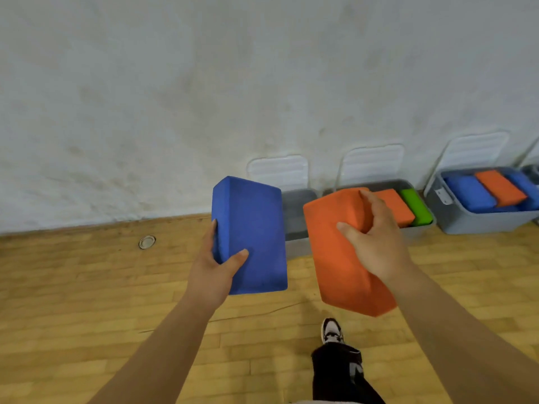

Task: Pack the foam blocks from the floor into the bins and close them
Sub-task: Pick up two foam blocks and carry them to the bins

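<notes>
My left hand [217, 262] grips a blue foam block [250, 228] by its lower left edge and holds it up in front of me. My right hand [376, 243] grips an orange foam block [338, 258] from the right side, fingers curled over its top. Behind them stand grey bins against the wall. The left bin [297, 211] is mostly hidden by the blue block. The middle bin [420, 228] holds an orange block [395, 207] and a green block [415, 205]. The right bin [472, 220] holds blue blocks [469, 193] and an orange one [500, 188].
White lids [280, 172] lean upright against the white wall behind each bin. A round metal floor socket [146, 242] sits in the wooden floor at the left. My right leg and shoe [331, 330] are below the orange block. A further bin edge [533, 170] shows at the far right.
</notes>
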A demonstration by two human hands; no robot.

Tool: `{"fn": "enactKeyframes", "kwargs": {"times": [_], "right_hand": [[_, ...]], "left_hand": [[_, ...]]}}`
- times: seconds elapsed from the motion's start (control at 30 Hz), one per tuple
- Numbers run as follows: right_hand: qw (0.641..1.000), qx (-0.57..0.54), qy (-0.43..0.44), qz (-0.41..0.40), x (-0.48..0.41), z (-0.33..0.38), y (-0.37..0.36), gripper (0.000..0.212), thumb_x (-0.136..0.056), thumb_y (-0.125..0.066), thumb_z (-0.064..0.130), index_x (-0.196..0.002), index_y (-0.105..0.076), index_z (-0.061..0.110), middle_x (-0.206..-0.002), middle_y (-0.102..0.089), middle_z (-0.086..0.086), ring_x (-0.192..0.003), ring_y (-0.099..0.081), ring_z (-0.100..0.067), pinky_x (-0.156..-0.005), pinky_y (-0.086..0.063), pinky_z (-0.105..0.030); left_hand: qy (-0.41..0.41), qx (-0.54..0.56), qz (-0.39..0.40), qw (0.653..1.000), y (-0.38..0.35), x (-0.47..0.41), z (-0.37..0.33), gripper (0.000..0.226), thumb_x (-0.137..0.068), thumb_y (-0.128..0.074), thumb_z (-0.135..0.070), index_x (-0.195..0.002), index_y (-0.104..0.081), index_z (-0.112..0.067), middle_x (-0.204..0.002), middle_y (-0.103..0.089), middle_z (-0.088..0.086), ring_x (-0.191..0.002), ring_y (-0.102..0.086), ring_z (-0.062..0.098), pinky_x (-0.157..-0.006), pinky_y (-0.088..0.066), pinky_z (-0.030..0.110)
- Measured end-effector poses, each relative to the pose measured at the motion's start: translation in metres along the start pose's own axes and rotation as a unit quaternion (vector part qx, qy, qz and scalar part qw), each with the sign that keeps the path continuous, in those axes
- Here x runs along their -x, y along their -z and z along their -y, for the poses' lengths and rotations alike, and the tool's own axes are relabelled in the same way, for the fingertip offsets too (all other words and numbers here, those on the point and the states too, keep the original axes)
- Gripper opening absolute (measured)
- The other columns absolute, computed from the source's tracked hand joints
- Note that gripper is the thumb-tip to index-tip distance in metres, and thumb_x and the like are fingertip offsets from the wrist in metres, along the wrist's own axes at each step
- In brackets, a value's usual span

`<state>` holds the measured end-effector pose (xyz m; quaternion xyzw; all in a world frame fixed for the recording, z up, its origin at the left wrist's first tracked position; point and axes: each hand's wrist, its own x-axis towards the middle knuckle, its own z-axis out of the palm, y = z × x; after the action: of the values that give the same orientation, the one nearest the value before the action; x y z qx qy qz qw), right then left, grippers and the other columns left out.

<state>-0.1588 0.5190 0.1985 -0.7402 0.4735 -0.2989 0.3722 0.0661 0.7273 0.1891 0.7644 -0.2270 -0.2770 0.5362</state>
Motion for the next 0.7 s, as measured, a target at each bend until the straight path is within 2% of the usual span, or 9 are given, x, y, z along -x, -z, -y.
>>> {"fn": "enactKeyframes", "kwargs": {"times": [0.1, 0.13, 0.27, 0.37, 0.47, 0.6, 0.7], "right_hand": [[1.0, 0.0, 0.011, 0.026, -0.08, -0.015, -0.023, 0.082, -0.083, -0.08, 0.032, -0.152, -0.037, 0.03, -0.151, -0.042, 0.002, -0.137, -0.041, -0.012, -0.108, -0.029, -0.023], [0.999, 0.002, 0.012, 0.04, -0.106, -0.018, -0.03, 0.082, -0.083, -0.081, 0.03, -0.152, -0.037, 0.028, -0.151, -0.042, 0.002, -0.138, -0.041, -0.013, -0.11, -0.028, -0.022], [0.995, 0.005, 0.017, 0.094, -0.209, -0.022, -0.056, 0.084, -0.081, -0.083, 0.029, -0.152, -0.039, 0.027, -0.151, -0.043, 0.001, -0.139, -0.04, -0.015, -0.112, -0.028, -0.024], [0.994, 0.014, 0.012, 0.103, -0.272, -0.024, -0.08, 0.084, -0.081, -0.083, 0.029, -0.152, -0.038, 0.028, -0.152, -0.04, 0.001, -0.14, -0.039, -0.014, -0.116, -0.029, -0.028], [0.995, 0.024, -0.013, 0.099, -0.323, -0.035, -0.11, 0.084, -0.083, -0.081, 0.033, -0.153, -0.035, 0.031, -0.153, -0.038, 0.002, -0.139, -0.039, -0.016, -0.117, -0.033, -0.036], [0.995, 0.037, -0.069, 0.069, -0.374, -0.065, -0.16, 0.082, -0.084, -0.079, 0.033, -0.153, -0.034, 0.03, -0.153, -0.038, 0.0, -0.139, -0.038, -0.016, -0.114, -0.029, -0.028], [0.992, 0.05, -0.113, 0.027, -0.407, -0.089, -0.199, 0.084, -0.084, -0.079, 0.031, -0.154, -0.033, 0.026, -0.153, -0.039, -0.002, -0.14, -0.038, -0.017, -0.116, -0.029, -0.029]], "left_hand": [[0.026, 0.014, -0.026, 0.999, -0.029, -0.061, -0.006, 0.084, -0.089, -0.077, -0.025, -0.155, -0.028, -0.042, -0.122, -0.053, -0.027, -0.094, -0.061, -0.008, -0.062, -0.052, 0.01], [0.039, 0.023, -0.038, 0.998, -0.036, -0.078, -0.01, 0.085, -0.089, -0.077, -0.025, -0.156, -0.028, -0.042, -0.121, -0.053, -0.028, -0.095, -0.061, -0.007, -0.063, -0.052, 0.011], [0.066, 0.032, -0.084, 0.994, -0.057, -0.145, -0.023, 0.087, -0.088, -0.078, -0.03, -0.156, -0.026, -0.045, -0.137, -0.053, -0.015, -0.111, -0.061, 0.006, -0.079, -0.051, 0.022], [0.102, 0.035, -0.104, 0.989, -0.065, -0.189, -0.023, 0.087, -0.088, -0.077, -0.03, -0.156, -0.025, -0.046, -0.136, -0.048, -0.019, -0.117, -0.057, 0.011, -0.082, -0.049, 0.023], [0.127, 0.013, -0.094, 0.987, -0.068, -0.242, -0.014, 0.086, -0.089, -0.077, -0.03, -0.156, -0.025, -0.045, -0.138, -0.045, -0.018, -0.116, -0.057, 0.013, -0.082, -0.05, 0.024], [0.157, -0.008, -0.05, 0.986, -0.072, -0.342, 0.009, 0.088, -0.088, -0.078, -0.031, -0.156, -0.024, -0.046, -0.144, -0.045, -0.016, -0.12, -0.057, 0.015, -0.085, -0.052, 0.028], [0.169, -0.042, 0.008, 0.985, -0.082, -0.42, 0.029, 0.087, -0.089, -0.076, -0.031, -0.157, -0.022, -0.046, -0.142, -0.043, -0.018, -0.122, -0.055, 0.014, -0.088, -0.051, 0.029]]}}
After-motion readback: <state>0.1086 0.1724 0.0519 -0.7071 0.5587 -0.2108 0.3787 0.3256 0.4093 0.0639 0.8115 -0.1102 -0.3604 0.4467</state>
